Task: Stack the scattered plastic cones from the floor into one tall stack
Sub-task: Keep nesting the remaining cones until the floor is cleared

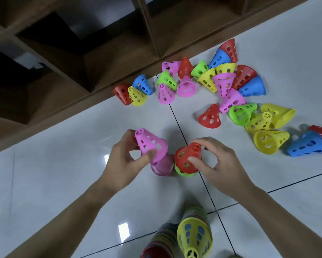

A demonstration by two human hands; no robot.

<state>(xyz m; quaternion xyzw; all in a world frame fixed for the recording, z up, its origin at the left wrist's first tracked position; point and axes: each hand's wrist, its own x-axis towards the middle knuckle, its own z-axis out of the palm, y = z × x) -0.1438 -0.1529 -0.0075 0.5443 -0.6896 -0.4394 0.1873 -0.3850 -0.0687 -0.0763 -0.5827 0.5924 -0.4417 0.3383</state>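
Upper left of frame: dark wooden shelf unit (85, 53), compartments mostly in shadow, contents unreadable. Below it, white tiled floor (63, 183) with glare spots.

Centre left: left hand (124, 161) pinches a pink cone (150, 144) between thumb and fingers, tilted, narrow end toward upper left; the fingers behind it are mostly hidden. Its wide rim sits over a second pink cone (162, 167) on the floor, largely covered, so touching or nested cannot be told.

Just right of that: right hand (218, 164) grips a red cone (188, 158), thumb on the side wall, fingers curled over the narrow top. A green cone (184, 173) shows only as a rim sliver beneath it.

Bottom centre: tall stack of cones (193, 237), yellow on top, blurred and cut off by the bottom edge; a second blurry multicolour stack (162, 241) to its left, also cut off.

Upper centre to right: scattered cones (221, 84) in red, yellow, blue, green, pink, many overlapping, count unclear. Far right, a blue cone (309, 144) lies on its side, a red one behind it clipped by the frame edge.
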